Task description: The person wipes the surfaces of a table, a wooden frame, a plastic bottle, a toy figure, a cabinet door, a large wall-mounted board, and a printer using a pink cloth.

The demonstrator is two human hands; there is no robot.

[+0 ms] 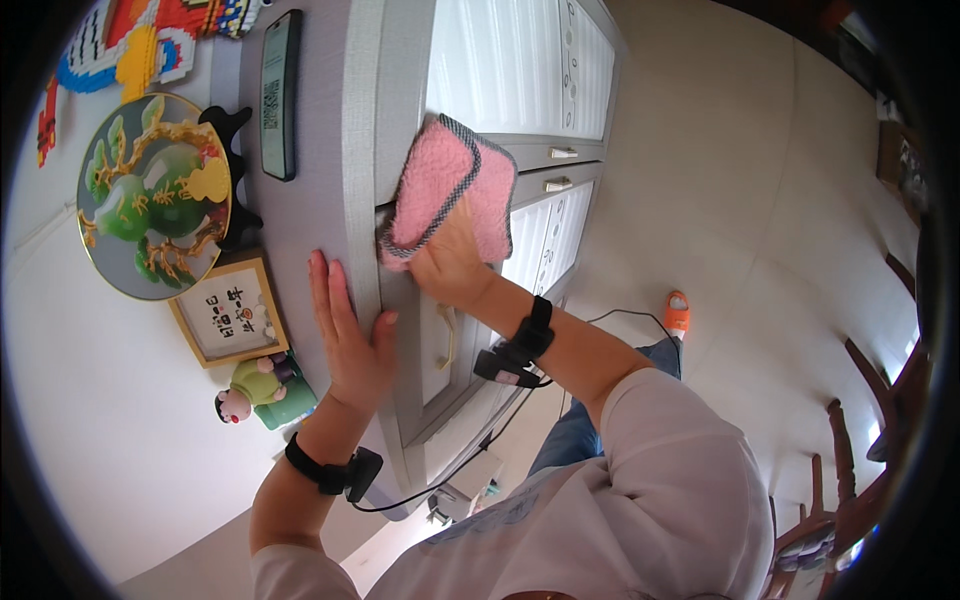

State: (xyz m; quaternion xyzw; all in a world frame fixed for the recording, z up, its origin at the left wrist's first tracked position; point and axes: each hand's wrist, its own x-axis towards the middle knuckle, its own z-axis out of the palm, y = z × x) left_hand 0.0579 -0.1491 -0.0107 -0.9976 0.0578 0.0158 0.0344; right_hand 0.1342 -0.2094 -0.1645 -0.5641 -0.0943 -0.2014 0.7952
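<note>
My left hand point(349, 337) lies on the grey cabinet top point(319, 217) near its front edge, fingers extended and thumb apart, holding nothing. Against the upper cabinet front, my right hand point(452, 259) holds a pink microfiber cloth point(491, 176) with grey checked edging. Part of the cloth is folded over, and the fingertips are partly hidden by it. Below the cloth sits a gold-coloured drawer handle point(447, 337). On both wrists are black straps with small devices joined to a thin black cable.
A smartphone point(279, 97), a round decorative plate point(154, 199) on a black stand, a framed picture point(231, 311) and a figurine point(259, 394) stand or lie on the cabinet. A brick-built model point(139, 52) is farther along. Wooden chairs point(844, 457) stand across the tiled floor.
</note>
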